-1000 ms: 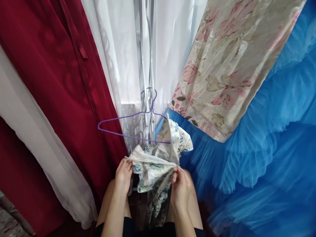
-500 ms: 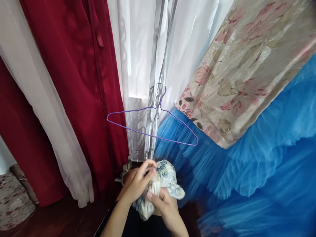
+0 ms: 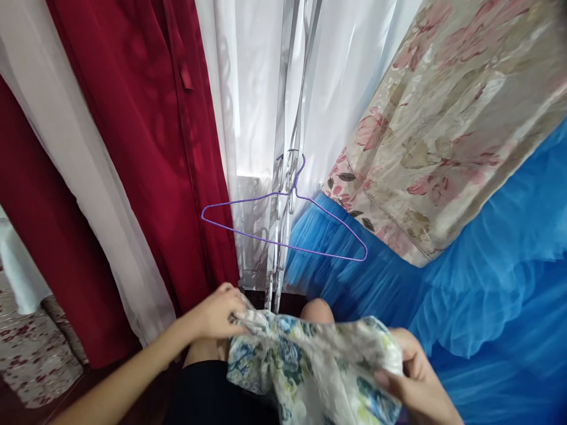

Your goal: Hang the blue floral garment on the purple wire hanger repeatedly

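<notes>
A white cloth garment with blue, green and yellow flowers is stretched sideways above my lap; its exact kind does not show. My left hand grips its upper left edge, fingers closed on the fabric. At the other side, my right hand pinches the right edge, thumb on top. The lower part of the cloth runs out of view. Beyond the hands, a purple wire hanger hangs bare from a white metal stand, touched by neither hand.
Red curtains or drapes and pale ones hang at the left. White cloth hangs behind the stand. To the right are a beige floral cloth and a large blue tulle skirt. My knee shows behind the garment.
The bunched garment has been spread out wide. My left hand has moved left and my right hand right, each with an edge of it. The view has shifted slightly.
</notes>
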`<state>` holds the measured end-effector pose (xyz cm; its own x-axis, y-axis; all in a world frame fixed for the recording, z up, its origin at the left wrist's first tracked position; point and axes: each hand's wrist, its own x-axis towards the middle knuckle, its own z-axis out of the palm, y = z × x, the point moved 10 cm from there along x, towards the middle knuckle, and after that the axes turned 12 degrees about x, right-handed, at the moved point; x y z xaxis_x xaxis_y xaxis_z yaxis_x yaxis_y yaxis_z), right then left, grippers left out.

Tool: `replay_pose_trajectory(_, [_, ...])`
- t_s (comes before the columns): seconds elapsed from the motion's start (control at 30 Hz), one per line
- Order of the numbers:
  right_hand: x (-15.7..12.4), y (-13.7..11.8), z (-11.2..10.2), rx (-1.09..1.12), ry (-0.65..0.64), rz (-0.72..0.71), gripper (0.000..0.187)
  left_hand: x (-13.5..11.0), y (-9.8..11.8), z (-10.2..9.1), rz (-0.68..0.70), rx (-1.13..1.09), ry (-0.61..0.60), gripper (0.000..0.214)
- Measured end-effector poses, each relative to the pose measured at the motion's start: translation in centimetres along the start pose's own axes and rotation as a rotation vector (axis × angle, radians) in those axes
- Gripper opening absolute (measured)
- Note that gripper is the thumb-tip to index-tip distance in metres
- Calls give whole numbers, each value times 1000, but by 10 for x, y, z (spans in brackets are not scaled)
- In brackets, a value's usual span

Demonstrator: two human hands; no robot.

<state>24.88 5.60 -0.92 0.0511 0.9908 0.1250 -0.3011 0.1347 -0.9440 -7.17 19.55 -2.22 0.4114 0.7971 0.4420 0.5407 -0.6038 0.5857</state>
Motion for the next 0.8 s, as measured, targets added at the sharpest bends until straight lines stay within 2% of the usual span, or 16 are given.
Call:
replay_pose_trajectory(0.03, [13, -9, 1, -73, -18, -23, 20, 10, 0, -11, 114, 72, -64, 24])
replay_pose_trajectory(0.07, [27, -17, 4, -135, -30, -45, 16, 19, -7, -24, 162, 172, -96, 16])
replay_pose_trajectory(0.13, [54, -28, 15, -218, -47, -94, 14, 35, -26, -56, 151, 397, -105, 11])
replay_pose_trajectory(0.2, [81, -37, 30, -259, -44, -163, 15, 50, -39, -97, 113, 537, -2, 17])
replay_pose_trajectory(0.27, [104, -41, 44, -313, -32, -234, 23, 63, -42, -135, 93, 582, 114, 25])
replay_pose_trajectory(0.33, [125, -46, 54, -402, -12, -312, 33, 76, -35, -163, 100, 586, 197, 33])
replay_pose_trajectory(0.4, [142, -46, 62, -535, -7, -363, 28, 86, -19, -180, 128, 602, 237, 35])
replay_pose_trajectory(0.47, [154, -42, 64, -690, 12, -371, 23, 93, 7, -186, 164, 622, 266, 33])
replay_pose_trajectory(0.53, [159, -37, 65, -822, 42, -364, 29, 99, 38, -181, 215, 600, 283, 28])
replay_pose_trajectory(0.63, [149, -31, 72, -852, 28, -372, 22, 112, 81, -153, 295, 484, 231, 22])
replay_pose_trajectory(0.7, [137, -29, 76, -788, -11, -382, 20, 123, 99, -132, 311, 455, 210, 25])
replay_pose_trajectory(0.77, [124, -38, 66, -718, 40, -438, 24, 130, 108, -126, 289, 474, 315, 31])
replay_pose_trajectory(0.8, [118, -47, 52, -691, 126, -486, 26, 131, 108, -127, 273, 485, 396, 32])
